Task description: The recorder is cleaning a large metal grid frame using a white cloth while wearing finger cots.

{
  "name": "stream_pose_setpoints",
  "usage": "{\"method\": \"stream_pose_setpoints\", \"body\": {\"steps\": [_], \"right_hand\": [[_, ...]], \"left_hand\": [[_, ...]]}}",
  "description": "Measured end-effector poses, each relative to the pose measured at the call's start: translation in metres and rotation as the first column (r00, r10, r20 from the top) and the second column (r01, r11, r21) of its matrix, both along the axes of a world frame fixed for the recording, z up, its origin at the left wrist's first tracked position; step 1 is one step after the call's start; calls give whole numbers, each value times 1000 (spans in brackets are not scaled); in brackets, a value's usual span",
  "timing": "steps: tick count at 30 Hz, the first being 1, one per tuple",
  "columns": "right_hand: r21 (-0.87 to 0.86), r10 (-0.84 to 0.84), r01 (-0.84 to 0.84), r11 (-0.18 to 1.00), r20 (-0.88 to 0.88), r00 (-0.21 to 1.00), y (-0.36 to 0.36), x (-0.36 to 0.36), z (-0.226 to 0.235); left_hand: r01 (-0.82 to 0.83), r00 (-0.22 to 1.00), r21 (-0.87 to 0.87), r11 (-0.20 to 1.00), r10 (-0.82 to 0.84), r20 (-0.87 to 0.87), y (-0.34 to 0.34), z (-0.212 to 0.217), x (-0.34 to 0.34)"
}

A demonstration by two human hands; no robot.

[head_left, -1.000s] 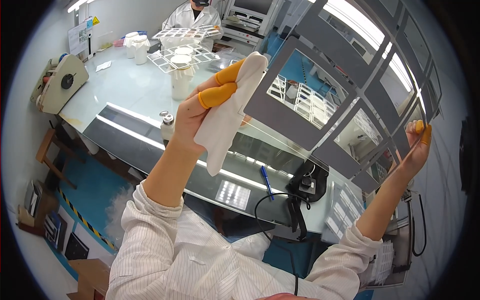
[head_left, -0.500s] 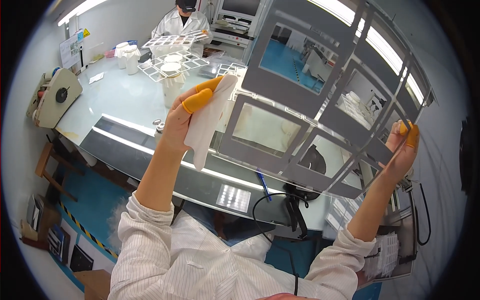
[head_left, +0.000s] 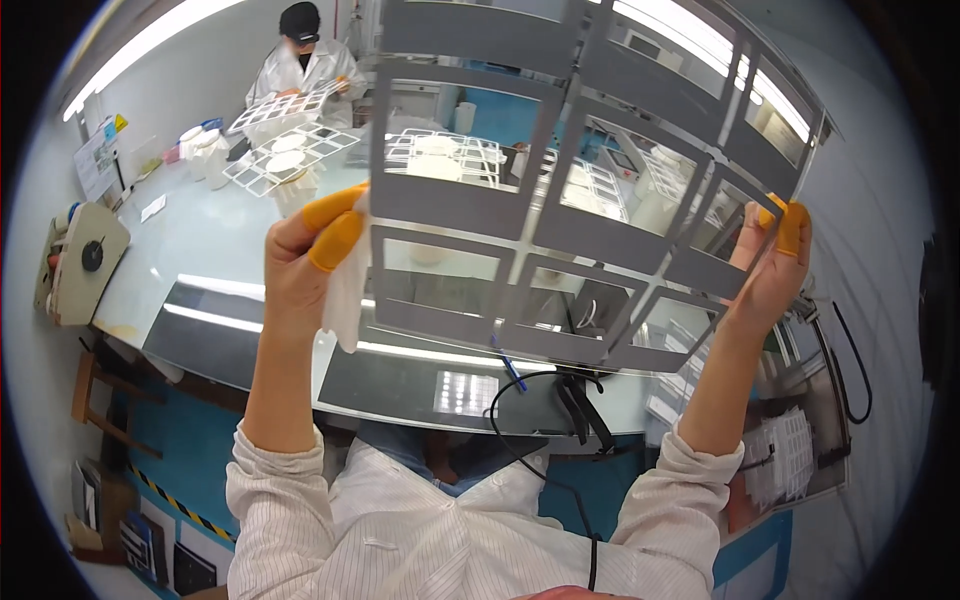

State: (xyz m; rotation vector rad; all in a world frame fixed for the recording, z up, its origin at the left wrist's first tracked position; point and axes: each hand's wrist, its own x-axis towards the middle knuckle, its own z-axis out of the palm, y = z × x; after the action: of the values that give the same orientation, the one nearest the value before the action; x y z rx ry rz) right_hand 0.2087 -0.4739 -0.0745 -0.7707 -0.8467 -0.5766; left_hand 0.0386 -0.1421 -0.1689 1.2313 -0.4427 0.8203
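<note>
Pinching a soft white cloth (head_left: 345,300) with the left fingers (head_left: 337,240), orange-tipped and pressed close. Right up by the left edge of a big clear sheet with grey frames (head_left: 445,212), but hard to tell whether only touching there or gripping through the cloth too. Gripping the sheet's right edge with the right fingers (head_left: 792,232), also orange-tipped and closed. To do this well, best to pinch just the rim, press softly, hold both sides steady, and not let the sheet bend or slip. Wise, too, to keep bare hands off the flat part. Held up between both sets of fingers, filling the upper middle of the frame and going past the top, a bit tilted, up off the worktop (head_left: 205,240). Farther out, down below the sheet, near a blue pen (head_left: 512,372) and a black strap (head_left: 580,412). Over at the left, a beige machine (head_left: 75,265); toward the upper left, white jars (head_left: 205,160) and a person in a white coat (head_left: 275,75).
</note>
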Motion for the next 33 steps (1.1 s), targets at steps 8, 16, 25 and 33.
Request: {"method": "stream_pose_setpoints", "body": {"steps": [8, 16, 25, 33], "right_hand": [[-95, 22, -16, 995, 68, 997, 2, -24, 5], [-52, -1, 3, 999, 36, 999, 20, -40, 5], [-145, -292, 312, 939, 146, 945, 7, -31, -51], [-147, -216, 254, 956, 233, 948, 14, -42, -67]], "left_hand": [[56, 997, -109, 992, -50, 54, 25, -13, 17], [73, 997, -125, 989, -70, 27, 34, -23, 25], [-116, 949, -46, 992, 97, -299, 26, -54, 8], [-136, 925, -33, 990, 115, -363, 27, -76, 2]]}}
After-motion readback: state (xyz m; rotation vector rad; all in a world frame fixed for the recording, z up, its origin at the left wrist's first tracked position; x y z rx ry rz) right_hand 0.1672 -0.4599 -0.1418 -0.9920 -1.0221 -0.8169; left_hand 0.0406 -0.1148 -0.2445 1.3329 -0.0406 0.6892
